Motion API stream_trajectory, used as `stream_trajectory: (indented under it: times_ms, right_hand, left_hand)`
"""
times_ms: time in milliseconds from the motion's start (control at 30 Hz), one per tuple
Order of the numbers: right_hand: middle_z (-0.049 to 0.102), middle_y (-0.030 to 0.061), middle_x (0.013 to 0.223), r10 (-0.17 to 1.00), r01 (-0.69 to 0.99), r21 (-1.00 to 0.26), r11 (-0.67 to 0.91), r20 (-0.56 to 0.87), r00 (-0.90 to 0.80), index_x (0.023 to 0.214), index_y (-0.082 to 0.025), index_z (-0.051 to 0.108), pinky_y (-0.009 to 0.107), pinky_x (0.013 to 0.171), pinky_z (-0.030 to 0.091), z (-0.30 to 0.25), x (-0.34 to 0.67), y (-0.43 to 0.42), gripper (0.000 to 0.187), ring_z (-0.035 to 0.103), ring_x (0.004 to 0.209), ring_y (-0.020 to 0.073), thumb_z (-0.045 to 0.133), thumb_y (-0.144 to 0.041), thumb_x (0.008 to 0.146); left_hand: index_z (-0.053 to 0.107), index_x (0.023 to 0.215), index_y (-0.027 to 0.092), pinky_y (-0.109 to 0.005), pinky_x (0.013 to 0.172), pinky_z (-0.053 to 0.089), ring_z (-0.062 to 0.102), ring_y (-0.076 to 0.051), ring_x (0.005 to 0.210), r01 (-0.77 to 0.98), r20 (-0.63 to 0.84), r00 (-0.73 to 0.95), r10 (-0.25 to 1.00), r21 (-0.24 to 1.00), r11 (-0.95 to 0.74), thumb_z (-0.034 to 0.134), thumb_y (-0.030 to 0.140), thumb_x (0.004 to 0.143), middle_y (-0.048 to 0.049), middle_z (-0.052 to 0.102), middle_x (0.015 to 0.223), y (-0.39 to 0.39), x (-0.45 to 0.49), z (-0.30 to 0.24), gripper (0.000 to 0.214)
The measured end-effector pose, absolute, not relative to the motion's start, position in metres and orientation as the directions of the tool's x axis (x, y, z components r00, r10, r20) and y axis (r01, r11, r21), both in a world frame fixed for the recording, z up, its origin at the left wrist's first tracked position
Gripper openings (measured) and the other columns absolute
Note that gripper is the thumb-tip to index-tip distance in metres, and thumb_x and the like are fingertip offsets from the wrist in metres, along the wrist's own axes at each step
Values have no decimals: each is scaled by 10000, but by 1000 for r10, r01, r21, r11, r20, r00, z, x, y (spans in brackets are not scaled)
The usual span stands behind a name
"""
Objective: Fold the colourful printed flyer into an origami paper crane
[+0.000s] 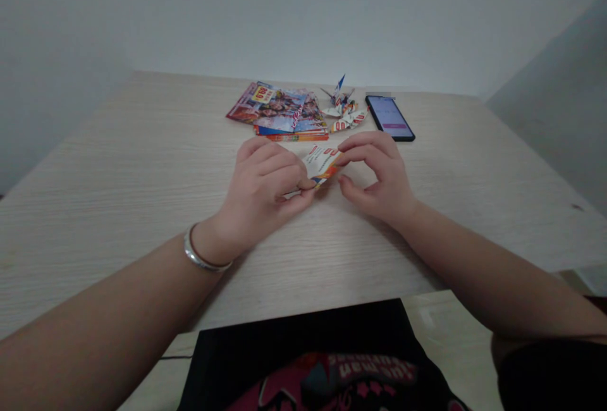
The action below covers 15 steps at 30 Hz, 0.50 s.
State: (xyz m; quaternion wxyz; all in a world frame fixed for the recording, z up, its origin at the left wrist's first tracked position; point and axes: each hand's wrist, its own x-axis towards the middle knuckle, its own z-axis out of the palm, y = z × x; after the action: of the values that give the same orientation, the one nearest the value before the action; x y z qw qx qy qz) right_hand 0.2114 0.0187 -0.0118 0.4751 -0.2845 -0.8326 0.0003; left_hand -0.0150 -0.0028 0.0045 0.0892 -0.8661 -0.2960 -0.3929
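A small folded piece of printed paper point(321, 163), white with red, orange and blue print, is held just above the table between my two hands. My left hand point(270, 177) pinches its lower left corner between thumb and curled fingers. On the other side, the fingertips of my right hand point(379, 174) touch the paper's right edge. The right thumb is apart from those fingers, below the edge, so that hand is open around the corner. My left fingers hide part of the paper's left side.
Behind my hands lies a stack of colourful printed leaflets point(284, 107). Beside it are folded paper cranes point(344, 107), overlapping one another. A phone point(389, 118) with its screen lit lies to their right. The pale wooden table point(118, 164) meets a wall at the back.
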Motion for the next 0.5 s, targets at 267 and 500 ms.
stream_trajectory:
  times_ms: [267,500]
  right_hand:
    - [715,9,1063,493,491,-258,832,750,-440,840,-282,660,448,938,463,-15,210,22,96,641,1013,226,658,-194,803]
    - [727,22,1058,457,477,-226,849,766,-451,870,-274,652,452,936,477,-15,213,24,109,655,1013,232,643,-184,810]
  left_hand:
    - [578,682,250,-408,795,424,629,-178,723,628,661,524,538,127,-768,595,329,936,30,695,697,-4,-13,5,267]
    - [572,700,245,-397,789,432,627,-172,719,617,694,524,494,90,-782,616,296,931,30,697,708,-4,-14,5,241]
